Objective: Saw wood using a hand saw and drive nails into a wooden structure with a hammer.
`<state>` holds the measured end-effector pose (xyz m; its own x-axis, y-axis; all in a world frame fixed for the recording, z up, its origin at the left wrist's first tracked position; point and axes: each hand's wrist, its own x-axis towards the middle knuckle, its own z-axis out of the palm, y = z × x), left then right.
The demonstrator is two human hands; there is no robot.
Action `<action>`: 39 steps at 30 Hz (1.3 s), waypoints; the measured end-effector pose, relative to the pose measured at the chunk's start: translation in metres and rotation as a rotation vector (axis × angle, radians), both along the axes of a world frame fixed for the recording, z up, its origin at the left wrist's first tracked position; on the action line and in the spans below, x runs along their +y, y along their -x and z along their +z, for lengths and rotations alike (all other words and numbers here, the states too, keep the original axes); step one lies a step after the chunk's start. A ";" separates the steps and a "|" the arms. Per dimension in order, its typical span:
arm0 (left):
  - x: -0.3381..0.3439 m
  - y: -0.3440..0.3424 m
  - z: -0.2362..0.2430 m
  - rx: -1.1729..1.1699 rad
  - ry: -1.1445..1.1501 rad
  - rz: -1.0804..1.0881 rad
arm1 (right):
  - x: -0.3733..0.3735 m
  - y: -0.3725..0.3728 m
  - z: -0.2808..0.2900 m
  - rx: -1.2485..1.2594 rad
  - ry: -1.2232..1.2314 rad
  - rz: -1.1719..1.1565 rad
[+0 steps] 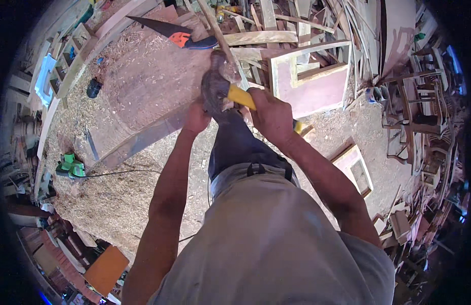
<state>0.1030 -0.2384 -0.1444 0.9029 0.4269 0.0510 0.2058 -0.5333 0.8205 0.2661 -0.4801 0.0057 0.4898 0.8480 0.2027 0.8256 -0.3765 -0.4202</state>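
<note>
My right hand (273, 117) is wrapped round the handle of a yellow-handled tool (241, 96). The far end of this tool is blurred, so its kind cannot be made out. My left hand (197, 118) is beside my dark-clad leg, close to the wooden bench top (154, 76); its fingers are hidden. Just beyond the tool, a long narrow wood strip (217, 28) slants toward my foot (214, 86). A handsaw (179, 38) with a dark blade and an orange and blue handle lies on the far part of the bench top.
A pale wooden frame panel (311, 91) leans at the right, before piled boards (268, 18). A smaller frame (354, 170) lies on the shavings-covered floor (123, 203). At left are a green power tool (70, 165) with a cord and a black object (94, 88). Chair frames (415, 112) are stacked far right.
</note>
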 end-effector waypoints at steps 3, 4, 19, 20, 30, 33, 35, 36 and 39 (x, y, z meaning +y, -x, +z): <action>-0.015 0.006 0.008 0.039 -0.031 0.124 | -0.005 0.002 0.000 -0.032 0.083 0.067; -0.023 0.008 0.009 0.088 -0.125 0.150 | -0.009 0.001 0.000 -0.032 0.188 0.085; -0.031 -0.007 0.018 0.051 -0.107 0.102 | -0.082 0.003 -0.027 0.052 0.002 -0.300; -0.027 -0.012 0.021 0.177 -0.161 0.122 | -0.079 0.003 -0.023 0.092 -0.043 -0.286; -0.027 -0.022 0.023 -0.009 -0.213 0.047 | -0.044 -0.005 0.040 0.138 -0.216 -0.254; -0.033 -0.021 0.003 -0.024 -0.301 0.100 | -0.034 -0.005 0.041 0.145 -0.327 -0.240; -0.038 -0.022 -0.010 -0.076 -0.153 0.156 | -0.029 -0.007 0.033 0.142 -0.446 -0.183; -0.040 -0.023 -0.015 -0.168 0.018 0.179 | -0.026 -0.010 0.028 0.141 -0.418 -0.158; -0.036 -0.021 -0.021 -0.032 -0.065 0.160 | -0.021 -0.023 0.013 -0.031 0.072 0.041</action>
<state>0.1242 -0.2741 -0.1650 0.8212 0.5598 0.1109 0.2662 -0.5476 0.7933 0.2894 -0.5006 0.0188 0.4485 0.8803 0.1547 0.8533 -0.3701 -0.3673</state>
